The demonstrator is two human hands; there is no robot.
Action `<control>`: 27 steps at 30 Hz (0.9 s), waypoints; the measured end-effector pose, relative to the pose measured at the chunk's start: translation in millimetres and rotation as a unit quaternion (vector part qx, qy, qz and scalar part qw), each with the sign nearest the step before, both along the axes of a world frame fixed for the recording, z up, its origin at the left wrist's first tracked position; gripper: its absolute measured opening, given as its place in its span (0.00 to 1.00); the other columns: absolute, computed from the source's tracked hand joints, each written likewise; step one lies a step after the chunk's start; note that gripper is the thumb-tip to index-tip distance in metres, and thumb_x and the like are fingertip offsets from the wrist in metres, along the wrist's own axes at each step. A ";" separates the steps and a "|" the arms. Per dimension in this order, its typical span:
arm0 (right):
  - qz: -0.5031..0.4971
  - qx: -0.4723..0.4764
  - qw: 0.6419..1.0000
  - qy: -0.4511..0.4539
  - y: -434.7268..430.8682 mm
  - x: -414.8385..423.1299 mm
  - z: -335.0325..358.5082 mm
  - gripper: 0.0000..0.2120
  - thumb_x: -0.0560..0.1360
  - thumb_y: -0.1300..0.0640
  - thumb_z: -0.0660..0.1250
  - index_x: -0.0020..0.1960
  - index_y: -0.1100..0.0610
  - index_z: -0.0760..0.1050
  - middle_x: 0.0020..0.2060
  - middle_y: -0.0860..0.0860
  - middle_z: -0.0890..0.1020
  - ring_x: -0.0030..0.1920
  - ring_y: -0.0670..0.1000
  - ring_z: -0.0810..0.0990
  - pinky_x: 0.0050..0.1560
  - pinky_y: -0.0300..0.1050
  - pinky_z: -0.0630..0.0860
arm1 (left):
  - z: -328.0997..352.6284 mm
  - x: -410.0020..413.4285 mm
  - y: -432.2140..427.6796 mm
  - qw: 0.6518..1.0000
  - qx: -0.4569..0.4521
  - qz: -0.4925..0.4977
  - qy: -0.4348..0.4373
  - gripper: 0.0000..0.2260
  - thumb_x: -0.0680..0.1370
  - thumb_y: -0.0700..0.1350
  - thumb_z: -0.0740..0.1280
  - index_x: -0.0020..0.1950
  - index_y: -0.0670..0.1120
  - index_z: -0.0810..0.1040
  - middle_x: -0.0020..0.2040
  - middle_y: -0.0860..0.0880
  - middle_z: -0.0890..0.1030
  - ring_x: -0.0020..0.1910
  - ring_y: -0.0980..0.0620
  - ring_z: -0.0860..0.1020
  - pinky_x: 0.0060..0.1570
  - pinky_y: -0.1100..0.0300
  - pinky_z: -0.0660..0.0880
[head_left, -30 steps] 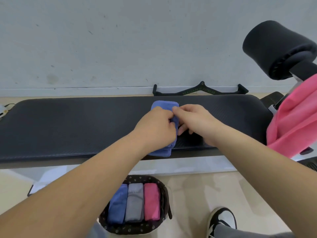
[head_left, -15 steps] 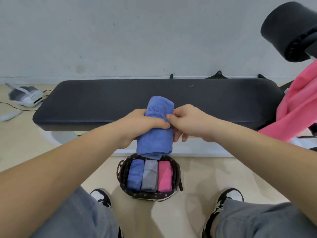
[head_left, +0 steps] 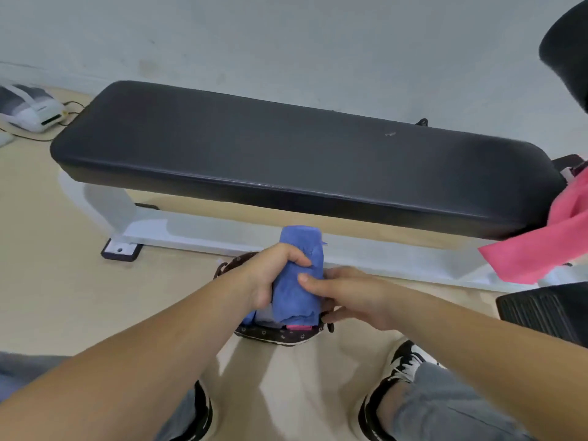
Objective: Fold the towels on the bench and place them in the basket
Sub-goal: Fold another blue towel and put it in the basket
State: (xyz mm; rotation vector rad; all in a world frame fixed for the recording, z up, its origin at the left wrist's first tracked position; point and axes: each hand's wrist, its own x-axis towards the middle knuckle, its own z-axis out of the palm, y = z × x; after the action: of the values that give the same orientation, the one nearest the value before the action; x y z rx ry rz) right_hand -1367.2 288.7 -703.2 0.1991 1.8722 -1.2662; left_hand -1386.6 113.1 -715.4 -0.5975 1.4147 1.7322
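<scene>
Head view: your left hand (head_left: pixel 270 275) wraps the folded blue towel (head_left: pixel 299 281) and your right hand (head_left: pixel 353 297) pinches its side, thumb on the front, so both hands are clamped on it. The towel stands upright directly over the basket (head_left: pixel 276 337), its lower end at the rim, hiding most of the contents. A second ago it lay on the surface (head_left: pixel 286 154) behind the basket. Half a second ago you held it higher above the basket. Folding looks done and it's going in now. The pink towel (head_left: pixel 541 243) hangs well right of the basket, unfolded, and is probably next.
</scene>
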 end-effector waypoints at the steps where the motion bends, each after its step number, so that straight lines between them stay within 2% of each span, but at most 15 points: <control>1: -0.013 -0.001 1.000 -0.015 -4.7 -2.5 -13.5 0.18 0.79 0.46 0.71 0.64 0.54 0.79 0.56 0.54 0.87 0.59 0.57 0.85 0.65 0.56 0.80 | -10.3 -2.4 -2.2 1.000 -0.009 -0.002 -0.010 0.19 0.68 0.41 0.72 0.58 0.38 0.83 0.58 0.36 0.85 0.54 0.38 0.84 0.67 0.41 0.76; 5: -0.040 -0.007 0.995 -0.089 -34.5 -24.3 -74.1 0.16 0.78 0.58 0.72 0.64 0.52 0.78 0.56 0.51 0.87 0.59 0.54 0.85 0.64 0.55 0.80 | -57.7 -11.2 -23.6 0.998 -0.067 0.016 -0.012 0.19 0.67 0.40 0.75 0.58 0.40 0.84 0.51 0.39 0.87 0.53 0.39 0.86 0.60 0.39 0.80; 8: -0.066 0.019 0.989 -0.132 -61.4 -33.1 -118.4 0.21 0.71 0.62 0.71 0.64 0.55 0.79 0.56 0.55 0.86 0.59 0.57 0.84 0.64 0.58 0.80 | -91.7 -11.6 -47.8 0.990 -0.128 0.051 0.012 0.14 0.69 0.41 0.76 0.55 0.41 0.84 0.47 0.41 0.88 0.49 0.41 0.87 0.56 0.40 0.82; 10: -0.117 0.022 0.984 -0.133 -80.3 -41.3 -149.7 0.19 0.72 0.65 0.68 0.62 0.58 0.79 0.56 0.58 0.86 0.58 0.60 0.84 0.62 0.61 0.80 | -119.9 -16.4 -66.8 0.978 -0.187 0.088 0.036 0.11 0.69 0.41 0.75 0.50 0.41 0.83 0.45 0.43 0.88 0.47 0.41 0.86 0.55 0.43 0.83; 12: -0.180 0.015 0.974 -0.135 -96.4 -49.3 -175.2 0.15 0.77 0.68 0.66 0.62 0.60 0.78 0.55 0.60 0.85 0.56 0.60 0.84 0.55 0.59 0.83 | -139.9 -22.3 -81.1 0.951 -0.280 0.113 0.065 0.08 0.65 0.42 0.69 0.43 0.44 0.79 0.41 0.45 0.84 0.45 0.41 0.84 0.51 0.49 0.83; 13: -0.206 0.005 0.968 -0.142 -103.1 -52.9 -186.2 0.14 0.78 0.68 0.65 0.62 0.59 0.77 0.55 0.60 0.85 0.53 0.59 0.85 0.49 0.55 0.84 | -145.6 -25.2 -86.2 0.935 -0.328 0.106 0.085 0.07 0.66 0.42 0.67 0.43 0.46 0.76 0.42 0.46 0.82 0.46 0.41 0.83 0.52 0.50 0.82; 16: -0.223 0.009 0.963 -0.152 -118.9 -59.7 -210.8 0.09 0.79 0.69 0.64 0.58 0.59 0.76 0.50 0.59 0.84 0.45 0.56 0.84 0.36 0.45 0.81 | -146.2 -28.6 -85.3 0.874 -0.439 -0.012 0.207 0.10 0.75 0.38 0.65 0.54 0.49 0.76 0.51 0.50 0.79 0.50 0.48 0.79 0.52 0.58 0.75; 17: -0.214 0.018 0.965 -0.148 -123.1 -60.1 -217.2 0.07 0.80 0.70 0.63 0.53 0.61 0.76 0.45 0.59 0.83 0.41 0.55 0.82 0.32 0.42 0.79 | -148.7 -30.1 -82.3 0.845 -0.460 -0.073 0.262 0.12 0.76 0.38 0.64 0.57 0.49 0.77 0.54 0.51 0.77 0.51 0.48 0.78 0.51 0.58 0.74; 19: -0.196 0.031 0.969 -0.150 -130.1 -58.7 -224.6 0.09 0.80 0.70 0.60 0.47 0.60 0.75 0.34 0.56 0.80 0.33 0.53 0.79 0.27 0.39 0.76 | -152.3 -32.3 -73.0 0.786 -0.476 -0.204 0.338 0.17 0.77 0.39 0.64 0.65 0.48 0.77 0.63 0.52 0.74 0.56 0.48 0.78 0.54 0.56 0.75; 21: -0.195 0.012 0.965 -0.173 -132.3 -56.8 -227.7 0.10 0.80 0.67 0.59 0.53 0.56 0.77 0.36 0.55 0.83 0.33 0.52 0.81 0.33 0.43 0.80 | -160.5 -34.6 -65.0 0.743 -0.475 -0.331 0.335 0.23 0.76 0.40 0.67 0.71 0.47 0.72 0.73 0.52 0.67 0.61 0.46 0.77 0.53 0.52 0.78; 23: -0.178 -0.009 0.968 -0.179 -128.1 -56.9 -228.0 0.15 0.77 0.67 0.61 0.57 0.52 0.78 0.42 0.54 0.85 0.40 0.53 0.84 0.45 0.51 0.85 | -168.5 -34.7 -61.8 0.702 -0.488 -0.425 0.297 0.32 0.74 0.43 0.73 0.76 0.46 0.65 0.79 0.51 0.57 0.65 0.44 0.75 0.46 0.50 0.78; 25: -0.139 -0.013 0.975 -0.175 -121.5 -57.2 -227.2 0.16 0.77 0.68 0.63 0.56 0.49 0.78 0.47 0.53 0.87 0.48 0.56 0.86 0.57 0.58 0.83 | -175.4 -31.9 -61.8 0.673 -0.504 -0.465 0.277 0.40 0.74 0.47 0.75 0.80 0.46 0.57 0.83 0.49 0.47 0.70 0.42 0.70 0.51 0.50 0.78; 27: -0.114 -0.024 0.976 -0.182 -115.4 -56.7 -224.9 0.16 0.76 0.69 0.63 0.54 0.49 0.77 0.48 0.54 0.86 0.50 0.57 0.86 0.59 0.57 0.82 | -182.2 -28.6 -62.4 0.658 -0.512 -0.477 0.278 0.44 0.75 0.49 0.75 0.82 0.44 0.51 0.84 0.48 0.42 0.75 0.41 0.66 0.57 0.48 0.79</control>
State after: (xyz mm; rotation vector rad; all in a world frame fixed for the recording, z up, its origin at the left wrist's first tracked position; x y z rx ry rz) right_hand -1423.9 173.3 -928.1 0.5939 1.5329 -1.3244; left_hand -1415.2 50.7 -897.6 0.2521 2.4866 0.1020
